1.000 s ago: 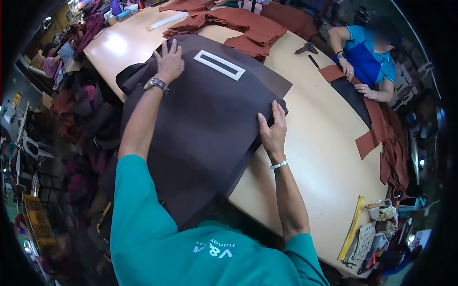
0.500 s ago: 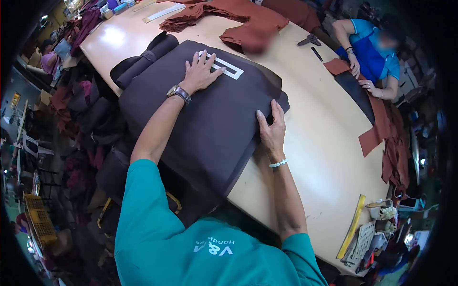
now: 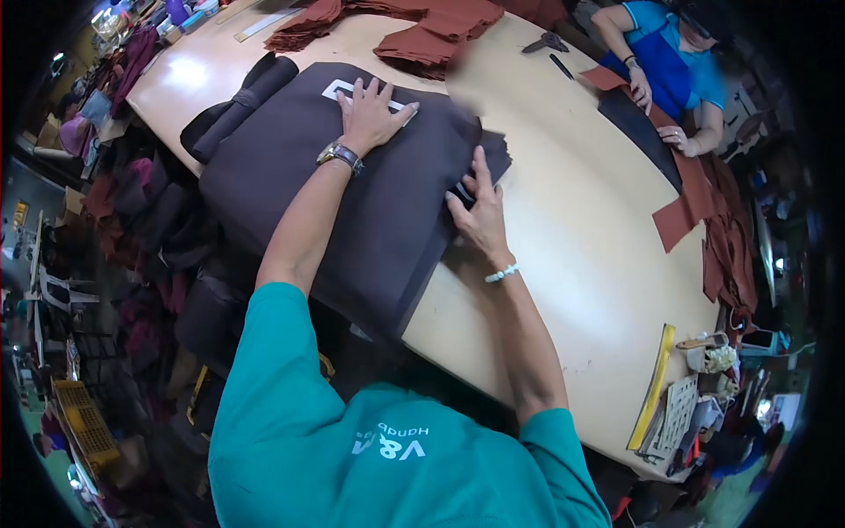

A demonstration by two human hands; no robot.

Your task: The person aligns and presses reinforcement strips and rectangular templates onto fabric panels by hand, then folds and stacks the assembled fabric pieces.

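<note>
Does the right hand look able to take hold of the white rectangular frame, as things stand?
Probably not freely: the left hand lies spread over the white rectangular frame, covering part of it, and the right hand is at the edge of the dark sheet.

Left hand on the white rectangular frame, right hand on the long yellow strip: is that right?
No, the head view shows the right hand at the edge of the dark brown sheet, not on the yellow strip; the rest stands.

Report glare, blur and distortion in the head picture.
Head view: white glare on the glossy cream table; head view: blurred smudge near the far right edge of the dark brown fabric sheet; head view: table edges bow, picture corners go black.
</note>
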